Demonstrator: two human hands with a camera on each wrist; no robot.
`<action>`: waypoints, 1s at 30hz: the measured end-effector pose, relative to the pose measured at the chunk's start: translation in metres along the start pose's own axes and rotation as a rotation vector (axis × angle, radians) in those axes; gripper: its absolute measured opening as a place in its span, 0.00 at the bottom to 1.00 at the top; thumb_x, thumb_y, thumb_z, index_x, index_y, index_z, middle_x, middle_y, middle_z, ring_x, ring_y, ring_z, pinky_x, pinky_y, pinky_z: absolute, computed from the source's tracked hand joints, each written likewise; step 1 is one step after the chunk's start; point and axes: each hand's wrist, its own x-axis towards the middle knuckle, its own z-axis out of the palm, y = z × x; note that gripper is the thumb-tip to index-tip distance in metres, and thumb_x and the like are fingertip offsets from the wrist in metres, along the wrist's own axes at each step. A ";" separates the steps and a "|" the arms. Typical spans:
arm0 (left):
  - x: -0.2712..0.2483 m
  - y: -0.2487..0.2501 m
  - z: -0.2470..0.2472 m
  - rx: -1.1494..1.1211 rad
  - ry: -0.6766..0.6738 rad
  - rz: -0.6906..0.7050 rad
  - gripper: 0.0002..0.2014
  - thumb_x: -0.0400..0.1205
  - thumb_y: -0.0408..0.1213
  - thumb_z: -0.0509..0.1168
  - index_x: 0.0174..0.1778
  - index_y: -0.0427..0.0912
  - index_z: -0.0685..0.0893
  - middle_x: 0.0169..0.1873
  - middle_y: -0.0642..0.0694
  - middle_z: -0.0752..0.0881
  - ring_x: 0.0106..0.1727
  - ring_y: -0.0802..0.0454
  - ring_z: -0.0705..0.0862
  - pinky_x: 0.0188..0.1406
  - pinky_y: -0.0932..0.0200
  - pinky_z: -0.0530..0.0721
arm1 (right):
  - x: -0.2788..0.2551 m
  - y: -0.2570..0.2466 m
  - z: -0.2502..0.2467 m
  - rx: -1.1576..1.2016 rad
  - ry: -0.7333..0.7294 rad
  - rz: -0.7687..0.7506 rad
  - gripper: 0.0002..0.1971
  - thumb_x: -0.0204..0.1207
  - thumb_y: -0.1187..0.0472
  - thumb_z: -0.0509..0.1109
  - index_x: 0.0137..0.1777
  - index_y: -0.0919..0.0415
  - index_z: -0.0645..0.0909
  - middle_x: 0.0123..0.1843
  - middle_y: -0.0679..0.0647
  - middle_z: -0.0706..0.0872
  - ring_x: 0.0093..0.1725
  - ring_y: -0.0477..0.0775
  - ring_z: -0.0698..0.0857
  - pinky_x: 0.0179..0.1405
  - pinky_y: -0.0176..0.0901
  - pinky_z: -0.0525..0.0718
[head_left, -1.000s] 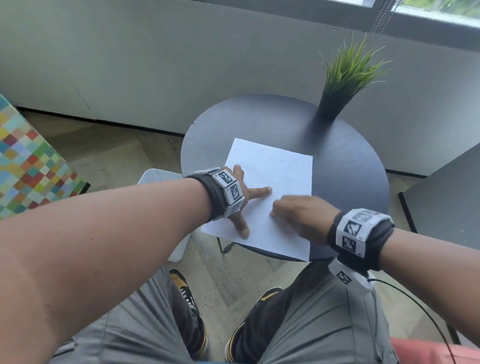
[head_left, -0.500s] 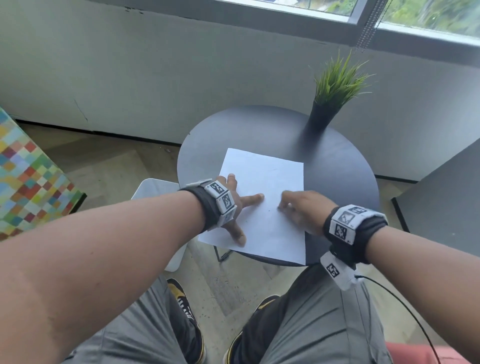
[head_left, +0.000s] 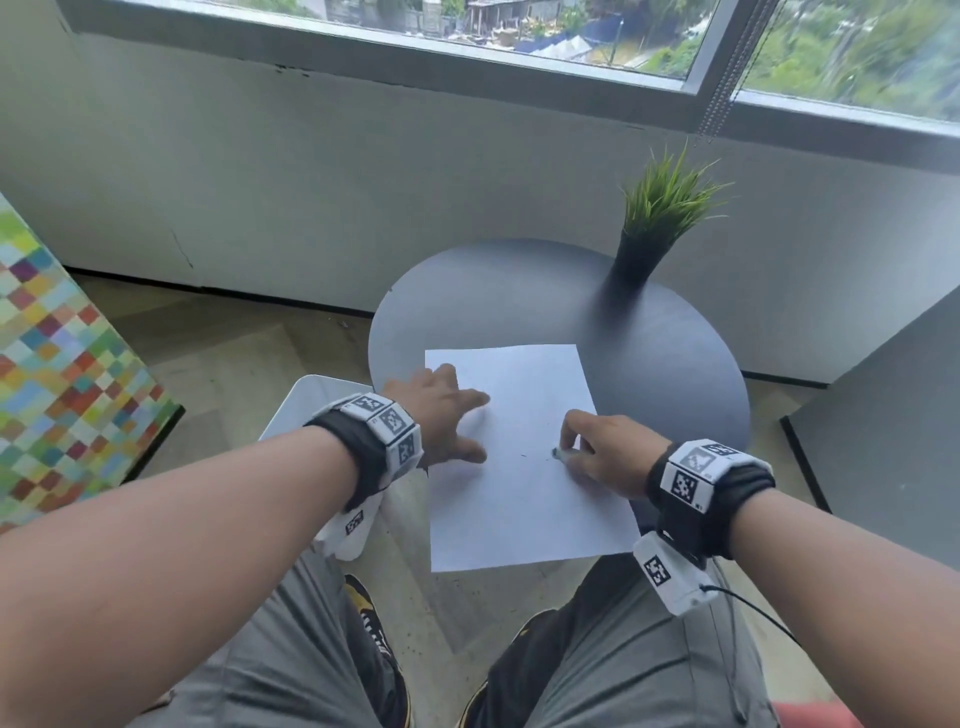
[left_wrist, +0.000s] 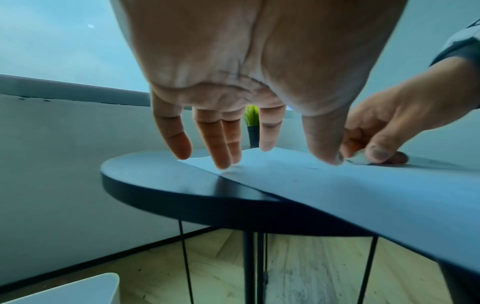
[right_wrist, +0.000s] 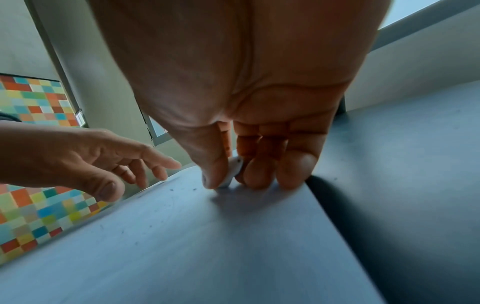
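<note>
A white sheet of paper (head_left: 519, 493) lies on a round dark table (head_left: 649, 338), its near end hanging over the table's front edge. My left hand (head_left: 447, 410) is spread on the sheet's left side, fingers straight, fingertips (left_wrist: 223, 162) touching the paper (left_wrist: 337, 185). My right hand (head_left: 597, 447) pinches a small white eraser (head_left: 558, 453) between thumb and fingers and holds it down on the sheet's right half. The right wrist view shows the eraser (right_wrist: 235, 168) standing on the paper (right_wrist: 182, 236), with small dark specks around it.
A potted green grass plant (head_left: 665, 218) stands at the table's back right. A white stool or bin (head_left: 311, 405) sits on the floor left of the table. A multicoloured checkered block (head_left: 62, 374) is at far left, a grey panel (head_left: 883, 441) at right.
The sheet has turned and now lies straighter toward me. My left hand has shifted farther up the sheet's left edge. The eraser now shows at my right fingertips. The head view has tilted up.
</note>
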 end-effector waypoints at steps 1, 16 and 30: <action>0.002 -0.003 0.001 -0.004 -0.002 -0.009 0.42 0.74 0.73 0.64 0.84 0.66 0.60 0.81 0.49 0.62 0.81 0.46 0.63 0.71 0.41 0.74 | 0.000 -0.001 -0.002 -0.020 -0.017 0.003 0.08 0.81 0.45 0.62 0.49 0.48 0.73 0.39 0.47 0.83 0.40 0.55 0.83 0.35 0.45 0.80; 0.012 -0.006 0.009 0.171 -0.112 0.087 0.68 0.58 0.83 0.66 0.88 0.56 0.42 0.88 0.53 0.44 0.84 0.42 0.53 0.76 0.37 0.66 | 0.049 -0.040 -0.004 0.081 0.101 0.057 0.04 0.78 0.56 0.65 0.50 0.47 0.78 0.52 0.52 0.84 0.46 0.55 0.82 0.42 0.42 0.77; 0.033 -0.001 0.006 0.181 -0.125 0.069 0.64 0.59 0.85 0.64 0.86 0.65 0.40 0.88 0.46 0.43 0.85 0.35 0.51 0.76 0.33 0.65 | 0.067 -0.025 -0.022 -0.298 0.111 -0.159 0.09 0.80 0.54 0.60 0.58 0.48 0.76 0.57 0.52 0.84 0.59 0.59 0.81 0.49 0.45 0.78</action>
